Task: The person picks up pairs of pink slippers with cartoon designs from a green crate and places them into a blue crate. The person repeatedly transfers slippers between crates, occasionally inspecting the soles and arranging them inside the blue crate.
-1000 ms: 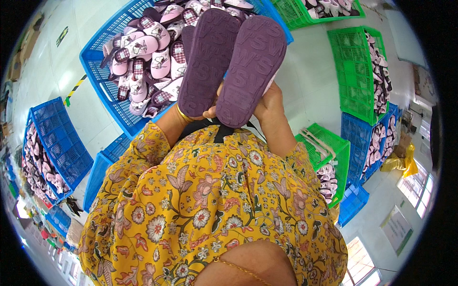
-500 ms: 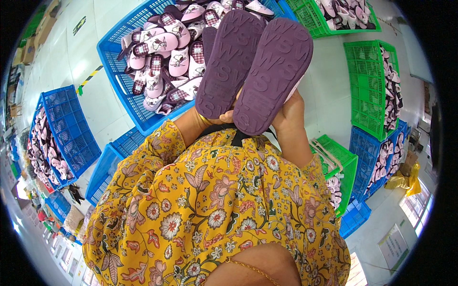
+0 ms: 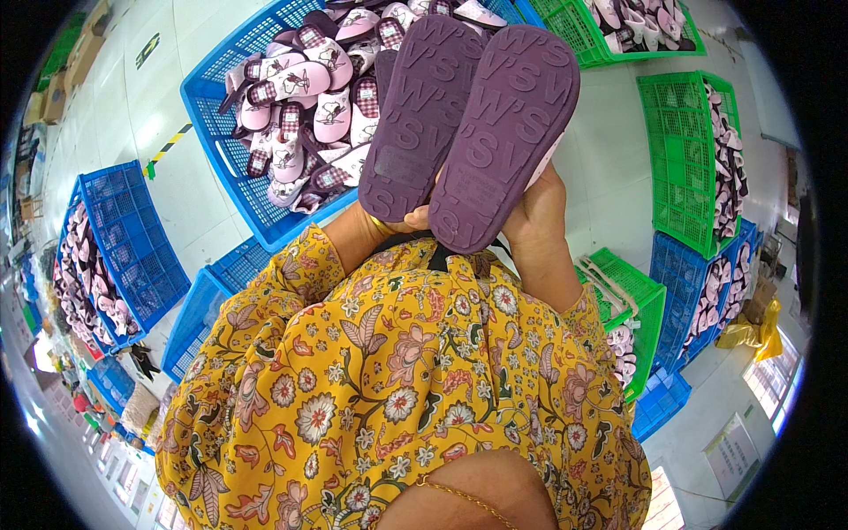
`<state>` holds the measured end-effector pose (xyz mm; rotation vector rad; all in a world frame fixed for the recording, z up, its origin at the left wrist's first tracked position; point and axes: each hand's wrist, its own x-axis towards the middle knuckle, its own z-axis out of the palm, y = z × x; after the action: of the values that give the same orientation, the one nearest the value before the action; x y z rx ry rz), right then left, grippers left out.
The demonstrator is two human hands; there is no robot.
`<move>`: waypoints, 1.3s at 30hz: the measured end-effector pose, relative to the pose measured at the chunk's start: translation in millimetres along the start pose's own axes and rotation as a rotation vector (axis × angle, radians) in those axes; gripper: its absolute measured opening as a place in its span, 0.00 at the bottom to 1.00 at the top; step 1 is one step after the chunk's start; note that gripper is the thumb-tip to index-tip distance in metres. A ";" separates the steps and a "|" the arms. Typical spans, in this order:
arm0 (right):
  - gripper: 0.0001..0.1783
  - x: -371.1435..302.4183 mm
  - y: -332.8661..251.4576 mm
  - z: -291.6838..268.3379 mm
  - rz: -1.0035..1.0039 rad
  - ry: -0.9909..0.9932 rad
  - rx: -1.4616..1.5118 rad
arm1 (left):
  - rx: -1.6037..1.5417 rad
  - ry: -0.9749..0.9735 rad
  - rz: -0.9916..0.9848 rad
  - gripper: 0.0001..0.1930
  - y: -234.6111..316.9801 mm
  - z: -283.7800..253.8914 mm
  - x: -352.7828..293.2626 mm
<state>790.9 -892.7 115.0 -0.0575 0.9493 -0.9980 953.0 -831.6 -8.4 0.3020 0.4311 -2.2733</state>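
Note:
Two slippers are held up side by side in front of me, with their dark purple embossed soles facing me. My left hand (image 3: 367, 228) grips the left slipper (image 3: 415, 124) near its lower end, and most of those fingers are hidden behind it. The right slipper (image 3: 508, 132) is in my right hand (image 3: 537, 210), closed along its right edge; a bit of pink upper shows there. The two soles overlap slightly. Behind them a blue crate (image 3: 216, 132) is heaped with pink and purple slippers (image 3: 300, 81) with checked linings.
Green crates (image 3: 676, 163) of slippers stand at the right and far right. More blue crates (image 3: 132, 247) are at the left, and another green crate (image 3: 649, 331) is close by my right elbow. Yellow-black tape (image 3: 168, 150) marks the pale floor.
Both soles have tilted a little, so their embossing shows more clearly. The grip of both hands is unchanged.

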 end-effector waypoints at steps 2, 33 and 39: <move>0.24 1.4 1.3 -2.5 0.001 -0.035 0.010 | 0.001 0.001 0.001 0.27 0.0 -1.3 -0.2; 0.30 131.2 52.3 -53.8 -0.116 -0.106 -0.531 | 1.562 1.485 0.768 0.24 97.2 -142.7 -41.6; 0.25 116.9 46.3 -150.3 0.123 -0.033 -0.929 | 1.486 1.257 0.371 0.25 94.1 -184.9 -48.1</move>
<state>740.0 -897.4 -74.1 -0.7771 1.3003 -0.3737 1069.7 -785.7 -180.6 2.2859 -0.7834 -1.3282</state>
